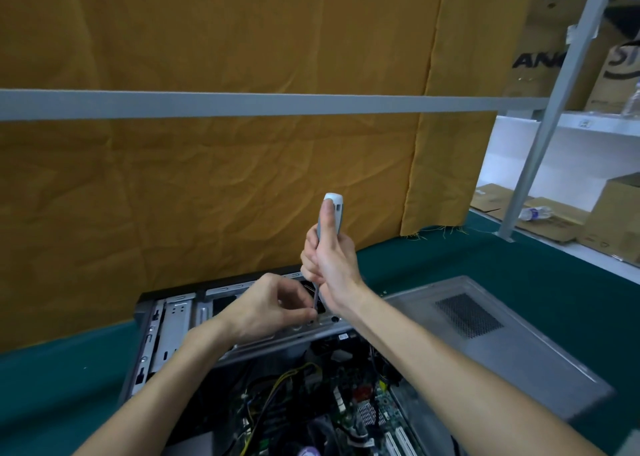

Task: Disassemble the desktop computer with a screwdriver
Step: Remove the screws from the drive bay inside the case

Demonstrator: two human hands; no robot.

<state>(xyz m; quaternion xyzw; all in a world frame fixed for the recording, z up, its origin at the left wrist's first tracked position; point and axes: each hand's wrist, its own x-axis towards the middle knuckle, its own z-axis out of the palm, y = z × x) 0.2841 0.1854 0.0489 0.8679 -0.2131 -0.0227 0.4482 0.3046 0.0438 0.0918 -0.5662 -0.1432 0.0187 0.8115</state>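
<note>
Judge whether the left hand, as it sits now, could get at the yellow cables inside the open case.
Probably yes. The left hand pinches near the screwdriver tip on the case's metal frame; the yellow cables lie exposed just below, nothing covering them.

Both forearms bare, no sleeves in view. Left hand [273,305] at 6 o'clock & right hand [332,258] w/o gloves, rings, watch.

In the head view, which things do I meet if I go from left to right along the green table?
Open computer case → left hand → screwdriver, gripped by the right hand → grey side panel → cardboard boxes on the far right.
</note>
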